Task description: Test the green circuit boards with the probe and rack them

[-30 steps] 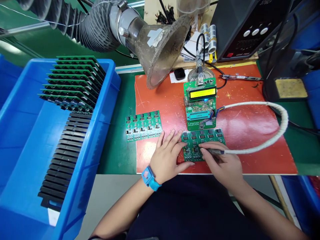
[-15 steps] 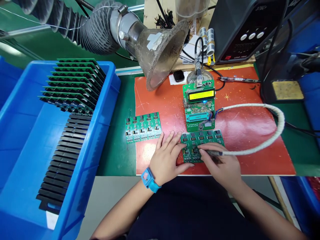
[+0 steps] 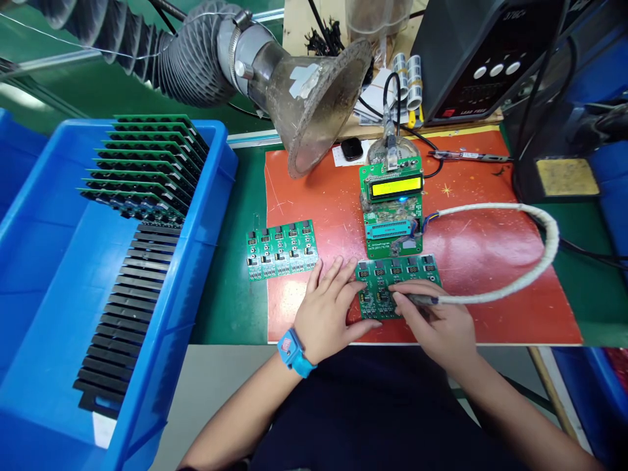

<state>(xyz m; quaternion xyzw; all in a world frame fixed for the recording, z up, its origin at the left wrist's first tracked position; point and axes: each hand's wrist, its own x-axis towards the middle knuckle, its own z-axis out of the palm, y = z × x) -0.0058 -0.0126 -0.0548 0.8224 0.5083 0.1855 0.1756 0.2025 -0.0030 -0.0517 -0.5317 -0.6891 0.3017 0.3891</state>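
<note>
Where shadowed, right hand (image 3: pixel 446 324) seemingly curled.

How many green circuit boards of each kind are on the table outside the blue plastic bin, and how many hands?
Green rectangular panels with five small digit displays each: 2 (left panel, right panel)
Green circuit board with a yellow screen: 1
Hands: 2 (left hand, right hand)
Total: 5

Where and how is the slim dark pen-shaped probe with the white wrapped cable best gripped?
Probably by its dark shaft, from the near right, pinched like a pen, as the right hand does: the shaft is slim, and the cable leaves its right end.
</note>
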